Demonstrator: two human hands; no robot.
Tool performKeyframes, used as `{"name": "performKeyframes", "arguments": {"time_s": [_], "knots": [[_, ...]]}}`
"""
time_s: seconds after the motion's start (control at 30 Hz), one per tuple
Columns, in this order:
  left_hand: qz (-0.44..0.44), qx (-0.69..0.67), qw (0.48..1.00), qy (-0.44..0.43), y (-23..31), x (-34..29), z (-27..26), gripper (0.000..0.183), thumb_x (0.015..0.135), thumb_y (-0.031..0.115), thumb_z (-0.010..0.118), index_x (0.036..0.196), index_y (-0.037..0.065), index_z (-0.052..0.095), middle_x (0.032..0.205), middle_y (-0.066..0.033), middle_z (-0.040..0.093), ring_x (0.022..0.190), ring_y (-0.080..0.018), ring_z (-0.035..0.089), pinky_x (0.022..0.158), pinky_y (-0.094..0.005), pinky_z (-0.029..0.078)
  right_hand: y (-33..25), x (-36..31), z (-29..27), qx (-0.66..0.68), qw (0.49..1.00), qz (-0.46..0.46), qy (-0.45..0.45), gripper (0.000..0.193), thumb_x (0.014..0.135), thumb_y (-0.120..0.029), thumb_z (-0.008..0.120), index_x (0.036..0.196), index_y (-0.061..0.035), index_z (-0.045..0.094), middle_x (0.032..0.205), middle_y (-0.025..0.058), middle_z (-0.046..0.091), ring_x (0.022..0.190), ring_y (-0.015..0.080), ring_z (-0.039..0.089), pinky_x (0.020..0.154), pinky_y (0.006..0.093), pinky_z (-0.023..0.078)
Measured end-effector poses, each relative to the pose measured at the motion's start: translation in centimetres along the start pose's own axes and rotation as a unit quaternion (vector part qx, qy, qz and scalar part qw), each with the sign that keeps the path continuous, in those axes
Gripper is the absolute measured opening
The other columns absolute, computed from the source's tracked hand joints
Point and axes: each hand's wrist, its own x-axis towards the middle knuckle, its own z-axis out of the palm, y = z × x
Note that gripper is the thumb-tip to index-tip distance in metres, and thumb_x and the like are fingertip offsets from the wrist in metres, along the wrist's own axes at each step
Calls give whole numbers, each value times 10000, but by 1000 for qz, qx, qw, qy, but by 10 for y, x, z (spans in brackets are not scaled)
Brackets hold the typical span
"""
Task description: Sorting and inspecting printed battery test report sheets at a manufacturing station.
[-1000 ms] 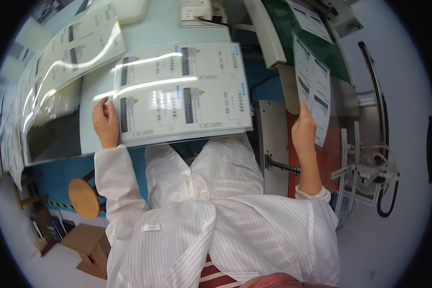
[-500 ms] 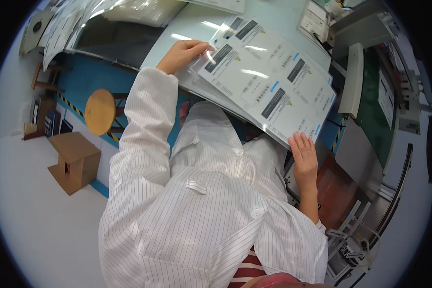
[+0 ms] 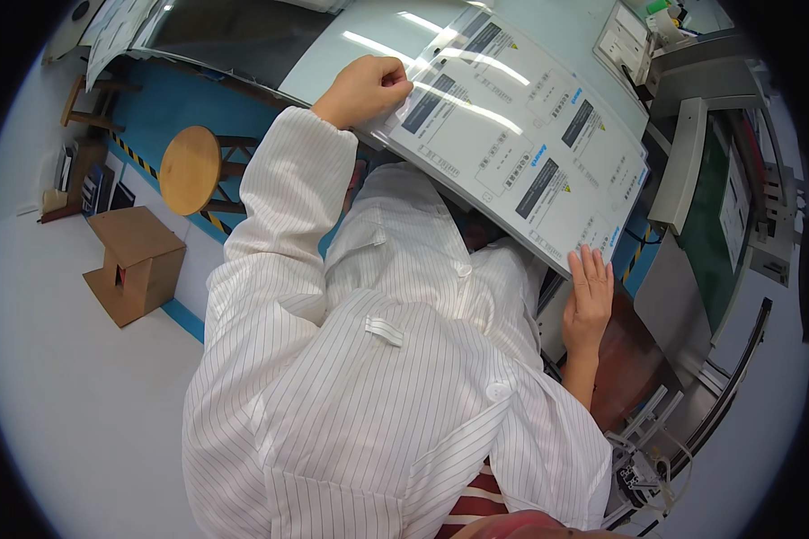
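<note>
A stack of white printed sheets [image 3: 548, 135] with dark label blocks and blue marks lies slanted at the table's near edge. Glossy clear film [image 3: 397, 119] shows at its left corner, with light streaks across the top. My left hand [image 3: 365, 92] is at that corner, fingers curled and pinched at the film's edge; the fingertips are partly hidden. On the near right corner of the stack rests my right hand [image 3: 590, 296], its fingers stretched out flat against the sheet's edge, gripping nothing.
The pale tabletop [image 3: 333, 76] extends behind the stack. Dark-topped material [image 3: 234, 40] lies at the far left. A machine with a green bed [image 3: 706, 225] stands at right. A round wooden stool [image 3: 191, 169] and a cardboard box [image 3: 139, 260] are on the floor at left.
My left hand has curled its fingers more and moved slightly right and away from me. The upper sheets now line up more squarely with the stack. My right hand still rests at its corner.
</note>
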Motion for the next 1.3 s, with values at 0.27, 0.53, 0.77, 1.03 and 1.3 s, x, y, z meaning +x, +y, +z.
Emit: {"name": "performKeyframes", "arguments": {"time_s": [0.27,0.53,0.77,1.03,1.3], "knots": [[-1,-22,1000,19,-4,-2,6,221,895,296,613,906,83,668,871,-100,635,797,-193,584,749,-290,503,1,3,4,12,1000,10,1,497,802,114,475,1247,-63,608,1306,135,577,1270,305,498,1093,467,330],[42,10,993,110,5,-8,17,237,862,229,630,810,-1,611,699,-105,591,629,-189,523,607,-305,443,2,-3,14,6,999,33,13,505,803,106,474,1258,-73,598,1324,128,561,1275,306,488,1092,461,333],[50,34,988,145,13,-6,22,195,822,192,606,757,8,602,674,-111,591,603,-219,538,586,-334,444,1,-4,16,24,998,62,22,493,808,89,475,1259,-71,597,1333,136,552,1282,309,477,1096,463,329],[44,69,987,138,9,-1,19,163,830,169,627,822,6,608,683,-71,571,617,-149,508,588,-279,435,-2,-1,16,50,995,84,22,500,783,97,482,1246,-49,600,1341,144,544,1293,315,466,1098,449,333],[-72,-361,923,114,17,117,-3,236,883,207,647,913,-25,626,816,-73,626,598,-102,515,539,-225,416,2,-1,14,77,993,91,13,494,756,124,467,1208,-18,606,1329,153,547,1293,333,459,1099,459,332]]}}
